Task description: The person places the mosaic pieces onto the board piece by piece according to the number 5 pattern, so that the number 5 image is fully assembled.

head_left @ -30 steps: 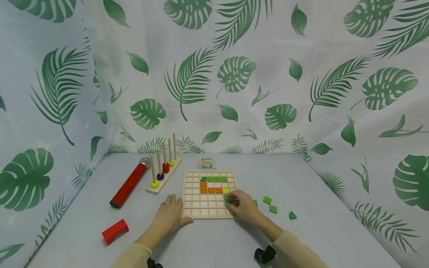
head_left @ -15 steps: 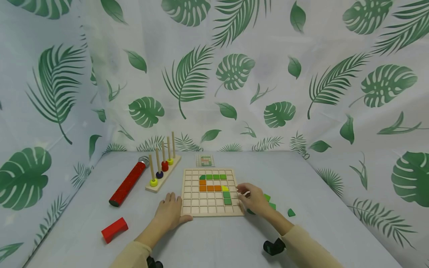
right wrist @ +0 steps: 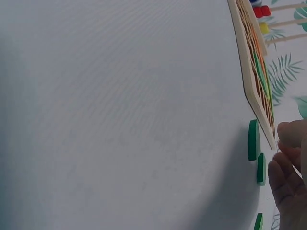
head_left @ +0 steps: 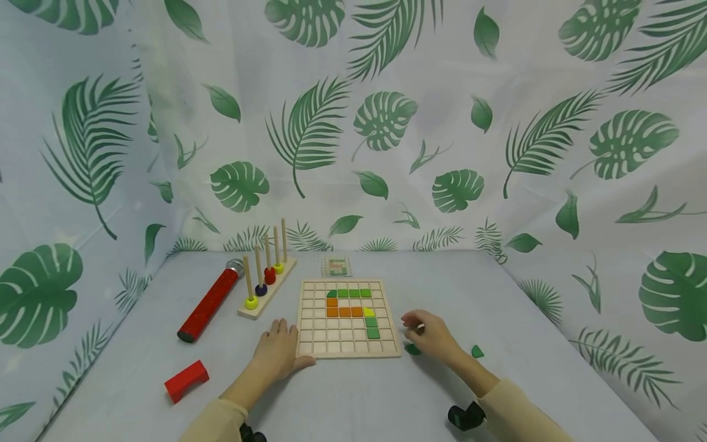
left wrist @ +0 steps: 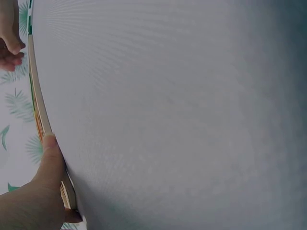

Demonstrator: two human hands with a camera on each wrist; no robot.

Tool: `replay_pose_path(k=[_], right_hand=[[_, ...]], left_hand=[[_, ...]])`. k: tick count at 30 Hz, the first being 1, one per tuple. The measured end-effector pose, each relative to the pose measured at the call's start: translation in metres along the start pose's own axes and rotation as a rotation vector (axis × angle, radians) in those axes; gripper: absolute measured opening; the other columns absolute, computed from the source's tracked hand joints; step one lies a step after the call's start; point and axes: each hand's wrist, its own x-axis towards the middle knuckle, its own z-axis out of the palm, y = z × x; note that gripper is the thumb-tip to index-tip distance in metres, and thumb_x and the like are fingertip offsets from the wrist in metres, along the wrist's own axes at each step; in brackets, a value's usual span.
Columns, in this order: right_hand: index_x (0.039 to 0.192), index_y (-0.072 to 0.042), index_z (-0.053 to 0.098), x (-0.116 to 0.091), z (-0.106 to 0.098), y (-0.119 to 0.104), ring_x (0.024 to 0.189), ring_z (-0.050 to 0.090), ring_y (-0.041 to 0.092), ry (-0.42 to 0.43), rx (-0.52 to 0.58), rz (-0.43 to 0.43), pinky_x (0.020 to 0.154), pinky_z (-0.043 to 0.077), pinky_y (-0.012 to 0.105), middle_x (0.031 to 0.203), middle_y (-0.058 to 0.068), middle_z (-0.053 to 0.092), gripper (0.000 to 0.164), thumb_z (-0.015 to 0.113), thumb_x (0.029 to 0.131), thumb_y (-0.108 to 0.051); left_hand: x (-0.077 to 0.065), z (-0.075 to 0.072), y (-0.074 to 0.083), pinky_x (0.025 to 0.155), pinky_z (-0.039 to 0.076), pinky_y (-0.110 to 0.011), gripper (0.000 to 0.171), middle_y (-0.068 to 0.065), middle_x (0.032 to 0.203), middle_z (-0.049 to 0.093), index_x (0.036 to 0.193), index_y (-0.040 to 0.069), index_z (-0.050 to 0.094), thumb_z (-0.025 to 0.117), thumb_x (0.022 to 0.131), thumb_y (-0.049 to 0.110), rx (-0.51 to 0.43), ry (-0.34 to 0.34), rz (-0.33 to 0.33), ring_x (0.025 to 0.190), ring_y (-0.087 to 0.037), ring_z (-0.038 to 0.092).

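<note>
1. Board (head_left: 334,338) flat on table (head_left: 353,402); clock below is centred on it, head view.
2. Left hand (head_left: 278,350) at 8 o'clock — fingers extended by the left edge, thumb spread and touching the near edge.
3. Right hand (head_left: 433,336) just off the board at 3 o'clock — fingers loosely bent, thumb and fingertips apart.
4. In the grid: green tiles (head_left: 355,293) toward 12, orange tiles (head_left: 345,312) near centre, yellow tile (head_left: 369,312) ending the orange row, two more greens toward 5.
5. Loose: dark green tile (head_left: 412,348) at 4, green wedge (head_left: 477,351) beyond right hand.
6. Card (head_left: 336,266) about 12, peg rack (head_left: 254,312) 10, red mic (head_left: 207,307) 9, red block (head_left: 186,380) 8.
</note>
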Motion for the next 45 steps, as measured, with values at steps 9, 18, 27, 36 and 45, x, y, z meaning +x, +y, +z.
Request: replay_pose_path(k=[9,18,27,36,45], right_hand=[[0.101,-0.004,0.064,-0.012,-0.005,0.001,0.082,0.056,0.013,-0.067,-0.03,0.027,0.069,0.052,0.026,0.091,0.0,0.061,0.028,0.076,0.075,-0.002],[0.095,-0.01,0.067,-0.018,-0.007,0.005,0.078,0.053,0.009,-0.097,-0.072,0.015,0.067,0.049,0.023,0.088,-0.006,0.059,0.023,0.079,0.075,-0.01],[0.086,-0.015,0.067,-0.02,-0.013,0.002,0.07,0.047,0.009,-0.233,-0.074,-0.039,0.058,0.044,0.023,0.079,-0.008,0.054,0.017,0.079,0.075,-0.015],[0.092,-0.014,0.066,-0.017,-0.018,0.001,0.078,0.054,0.011,-0.301,-0.03,-0.069,0.067,0.049,0.025,0.088,-0.007,0.059,0.024,0.076,0.074,-0.002],[0.091,-0.013,0.065,-0.021,-0.014,0.003,0.076,0.049,0.01,-0.257,-0.072,-0.065,0.064,0.046,0.023,0.084,-0.006,0.053,0.024,0.081,0.073,-0.016]], left_hand=[[-0.001,0.002,0.0,0.087,0.046,-0.054,0.085,-0.033,0.121,0.048,0.118,-0.009,0.054,0.063,0.076,0.064,0.003,0.018,0.011,0.114,-0.042,0.047],[-0.002,0.0,0.0,0.087,0.046,-0.054,0.085,-0.033,0.122,0.048,0.118,-0.009,0.054,0.063,0.076,0.064,-0.002,0.026,0.011,0.115,-0.043,0.046],[-0.001,0.001,0.0,0.089,0.045,-0.055,0.086,-0.034,0.124,0.047,0.12,-0.009,0.053,0.062,0.077,0.065,-0.005,0.005,0.002,0.117,-0.044,0.045],[0.0,0.0,-0.001,0.088,0.045,-0.054,0.085,-0.033,0.123,0.047,0.12,-0.009,0.053,0.062,0.077,0.064,0.005,0.012,0.006,0.116,-0.043,0.046],[0.001,0.002,-0.001,0.09,0.045,-0.054,0.086,-0.032,0.124,0.047,0.121,-0.009,0.052,0.061,0.078,0.065,-0.001,-0.005,0.003,0.116,-0.042,0.045]])
